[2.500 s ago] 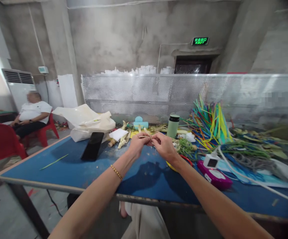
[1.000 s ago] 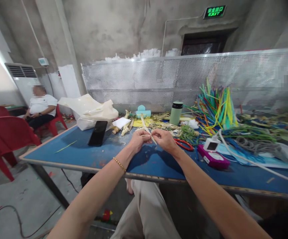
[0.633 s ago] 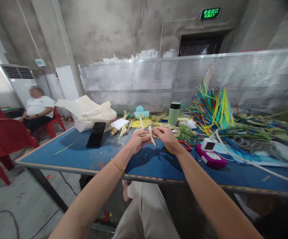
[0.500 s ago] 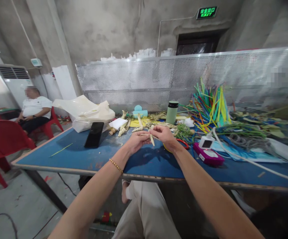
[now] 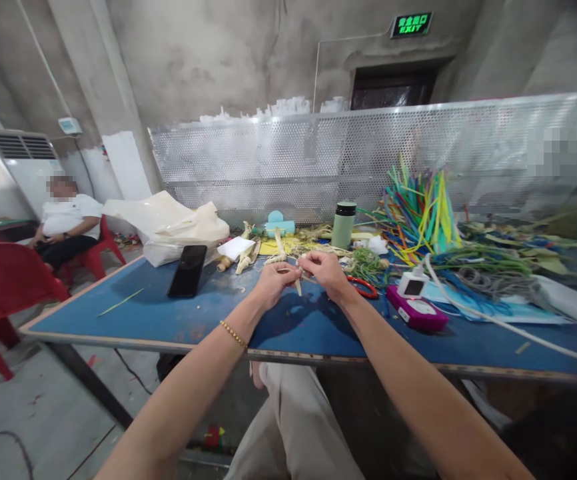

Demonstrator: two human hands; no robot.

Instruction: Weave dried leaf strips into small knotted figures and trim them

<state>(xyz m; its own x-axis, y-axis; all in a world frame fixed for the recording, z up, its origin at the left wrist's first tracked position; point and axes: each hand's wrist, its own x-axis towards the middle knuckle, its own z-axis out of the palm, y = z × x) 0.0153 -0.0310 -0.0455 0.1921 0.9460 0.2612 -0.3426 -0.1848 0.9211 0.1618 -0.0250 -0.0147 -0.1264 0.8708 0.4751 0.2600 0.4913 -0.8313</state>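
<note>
My left hand (image 5: 272, 281) and my right hand (image 5: 324, 272) meet above the blue table (image 5: 133, 313), both pinched on a small pale straw piece (image 5: 298, 285) whose end hangs down between them. A gold bead bracelet (image 5: 233, 335) is on my left wrist. Just beyond my hands lie pale dried leaf strips (image 5: 248, 253) and a tangle of green strands (image 5: 371, 263). Red-handled scissors (image 5: 363, 287) lie by my right wrist.
A black phone (image 5: 187, 270), white plastic bag (image 5: 178, 230), green flask (image 5: 344, 225), bundle of coloured strips (image 5: 423, 213) and a magenta device with a charger and white cable (image 5: 418, 308) sit on the table. A perforated metal screen (image 5: 278, 167) backs it. A person sits on a red chair (image 5: 63, 227) at left.
My hands stayed together on the straw piece, turning it so its end now points down. The camera tilted lower and shifted slightly.
</note>
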